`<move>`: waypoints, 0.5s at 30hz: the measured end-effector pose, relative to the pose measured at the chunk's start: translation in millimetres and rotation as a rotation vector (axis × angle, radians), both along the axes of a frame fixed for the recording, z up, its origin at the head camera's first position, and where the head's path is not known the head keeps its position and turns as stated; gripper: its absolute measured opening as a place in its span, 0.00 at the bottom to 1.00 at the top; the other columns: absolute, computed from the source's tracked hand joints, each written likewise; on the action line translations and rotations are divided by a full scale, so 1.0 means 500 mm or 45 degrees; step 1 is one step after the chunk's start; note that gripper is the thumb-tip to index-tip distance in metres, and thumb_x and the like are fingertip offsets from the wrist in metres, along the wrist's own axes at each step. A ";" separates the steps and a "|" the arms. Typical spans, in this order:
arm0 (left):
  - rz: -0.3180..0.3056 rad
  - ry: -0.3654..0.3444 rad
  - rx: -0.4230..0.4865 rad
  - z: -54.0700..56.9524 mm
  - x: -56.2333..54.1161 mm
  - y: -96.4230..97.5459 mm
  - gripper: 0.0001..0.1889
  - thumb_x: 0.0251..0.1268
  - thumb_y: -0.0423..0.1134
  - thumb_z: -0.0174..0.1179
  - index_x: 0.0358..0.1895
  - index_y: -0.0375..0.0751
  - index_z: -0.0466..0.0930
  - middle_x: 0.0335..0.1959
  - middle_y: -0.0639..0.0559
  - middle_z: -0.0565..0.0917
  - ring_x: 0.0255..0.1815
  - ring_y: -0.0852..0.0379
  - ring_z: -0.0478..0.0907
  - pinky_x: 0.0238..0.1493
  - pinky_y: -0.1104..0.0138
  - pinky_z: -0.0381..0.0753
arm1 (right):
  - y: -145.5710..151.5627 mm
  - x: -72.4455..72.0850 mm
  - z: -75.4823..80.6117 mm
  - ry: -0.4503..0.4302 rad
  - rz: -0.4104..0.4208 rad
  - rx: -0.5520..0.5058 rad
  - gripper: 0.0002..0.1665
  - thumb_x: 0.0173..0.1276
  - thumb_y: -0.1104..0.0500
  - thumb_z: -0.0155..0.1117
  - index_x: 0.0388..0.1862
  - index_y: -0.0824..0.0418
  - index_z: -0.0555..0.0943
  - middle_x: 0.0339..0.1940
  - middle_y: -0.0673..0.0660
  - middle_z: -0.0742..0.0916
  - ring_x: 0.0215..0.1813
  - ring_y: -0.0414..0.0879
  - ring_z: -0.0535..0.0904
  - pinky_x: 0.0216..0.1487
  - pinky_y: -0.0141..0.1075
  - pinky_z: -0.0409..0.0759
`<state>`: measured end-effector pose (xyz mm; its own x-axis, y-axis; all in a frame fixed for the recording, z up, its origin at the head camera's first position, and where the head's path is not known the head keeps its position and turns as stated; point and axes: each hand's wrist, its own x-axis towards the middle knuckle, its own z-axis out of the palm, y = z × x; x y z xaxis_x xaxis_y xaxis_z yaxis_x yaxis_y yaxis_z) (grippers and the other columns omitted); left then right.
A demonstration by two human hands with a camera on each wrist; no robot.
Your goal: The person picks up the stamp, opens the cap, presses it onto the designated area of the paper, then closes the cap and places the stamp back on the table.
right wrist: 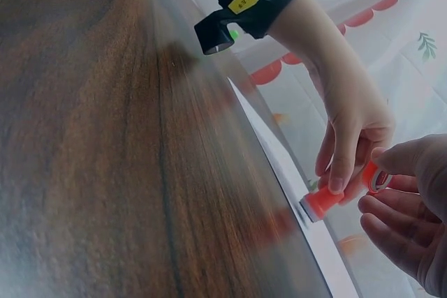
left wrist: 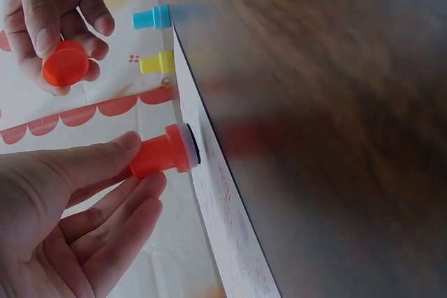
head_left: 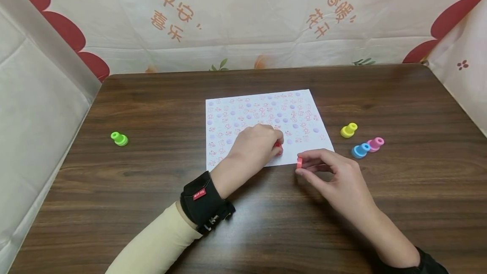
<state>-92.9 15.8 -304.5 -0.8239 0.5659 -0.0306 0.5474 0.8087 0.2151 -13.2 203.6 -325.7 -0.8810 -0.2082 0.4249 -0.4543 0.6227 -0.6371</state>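
Observation:
A small red stamp (left wrist: pixel 160 151) is pinched between the thumb and fingers of my left hand (head_left: pixel 255 145). Its dark face points down at the printed white sheet (head_left: pixel 243 115), at or just above the surface; I cannot tell whether it touches. Rows of small red prints and pale purple dots cover much of the paper. Beside the sheet's near right corner, my right hand (head_left: pixel 338 174) holds a round red cap (right wrist: pixel 377 176) by its edge, with thumb and fingertips. In the head view the left fingers hide most of the stamp.
Right of the paper stand a yellow stamp (head_left: pixel 348 130), a blue stamp (head_left: pixel 360 150) and a pink stamp (head_left: pixel 376 144), the last two side by side. A green stamp (head_left: pixel 119 138) is far left on the brown wooden table (head_left: pixel 152 198). Patterned cloth (head_left: pixel 236 20) hangs behind.

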 end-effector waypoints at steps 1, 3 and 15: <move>-0.004 0.003 -0.005 -0.001 0.000 0.001 0.07 0.68 0.47 0.64 0.44 0.52 0.86 0.38 0.60 0.87 0.37 0.63 0.82 0.41 0.69 0.83 | 0.000 0.000 0.000 0.003 0.004 -0.004 0.20 0.48 0.72 0.80 0.40 0.60 0.85 0.32 0.48 0.89 0.34 0.27 0.82 0.41 0.20 0.82; -0.012 0.011 -0.018 -0.005 0.000 0.003 0.07 0.68 0.47 0.64 0.43 0.52 0.86 0.36 0.60 0.87 0.35 0.64 0.81 0.39 0.70 0.82 | -0.001 -0.001 0.000 0.006 0.009 -0.010 0.20 0.48 0.72 0.79 0.40 0.60 0.85 0.32 0.48 0.89 0.34 0.27 0.82 0.41 0.20 0.82; -0.021 -0.045 -0.044 -0.002 -0.010 0.015 0.06 0.66 0.46 0.66 0.41 0.51 0.86 0.34 0.60 0.86 0.32 0.64 0.77 0.36 0.72 0.79 | 0.001 0.000 0.003 -0.011 -0.006 0.010 0.20 0.48 0.72 0.80 0.40 0.61 0.85 0.32 0.48 0.89 0.34 0.26 0.82 0.42 0.20 0.82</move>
<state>-97.8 23.2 -305.7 -0.8127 0.5772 -0.0795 0.5530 0.8072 0.2066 -13.4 204.0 -324.2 -0.8855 -0.2074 0.4158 -0.4461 0.6295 -0.6362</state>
